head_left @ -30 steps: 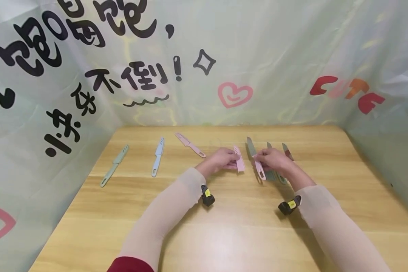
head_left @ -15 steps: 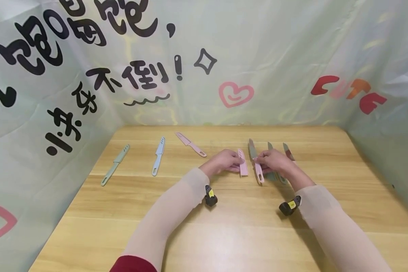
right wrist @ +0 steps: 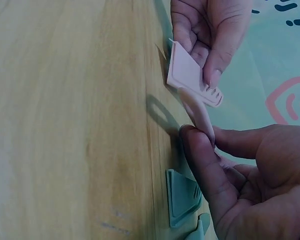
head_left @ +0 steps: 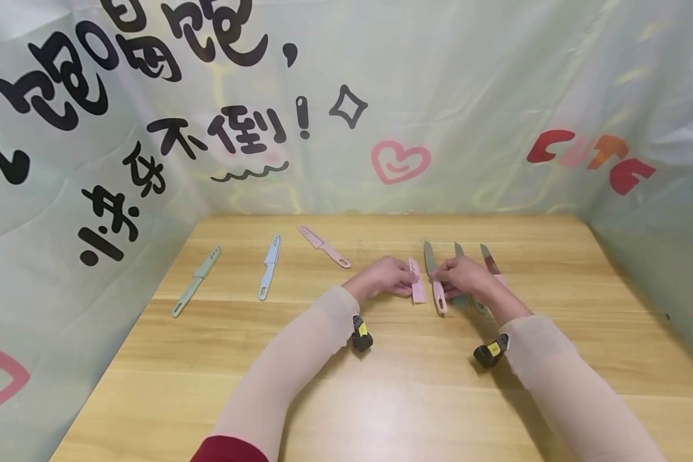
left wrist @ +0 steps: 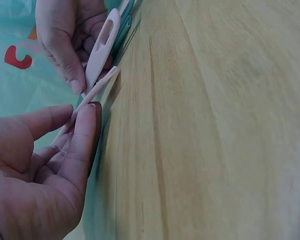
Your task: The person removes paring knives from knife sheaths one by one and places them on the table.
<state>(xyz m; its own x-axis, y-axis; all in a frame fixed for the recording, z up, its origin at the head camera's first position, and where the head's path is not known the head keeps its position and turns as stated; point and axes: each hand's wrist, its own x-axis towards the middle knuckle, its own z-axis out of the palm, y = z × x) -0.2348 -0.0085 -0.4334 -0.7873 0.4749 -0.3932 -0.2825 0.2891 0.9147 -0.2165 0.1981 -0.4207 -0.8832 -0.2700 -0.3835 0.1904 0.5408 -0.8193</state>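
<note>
My left hand (head_left: 388, 276) pinches a pink slotted blade sheath (head_left: 418, 285) between thumb and fingers. Just to its right, my right hand (head_left: 466, 276) pinches a pink-handled knife (head_left: 440, 300) near the top of its handle, and the bare blade points to the far side. Sheath and knife stand side by side, a small gap apart in the head view. Under and beside the right hand lie a green sheath (right wrist: 182, 197) and a green-handled knife (head_left: 459, 249), partly hidden. Further right, a bare-bladed knife with a pink part (head_left: 488, 258) is half covered by that hand.
On the left of the wooden table (head_left: 231, 359) lie a green sheathed knife (head_left: 197, 280), a blue sheathed knife (head_left: 269, 266) and a pink sheathed knife (head_left: 323, 246). A printed cloth (head_left: 473, 96) hangs behind the table and along both sides.
The left hand has shifted right and slightly nearer with the pink sheath. The pink knife has come a little nearer and stands more upright in the head view. The other knives lie unmoved.
</note>
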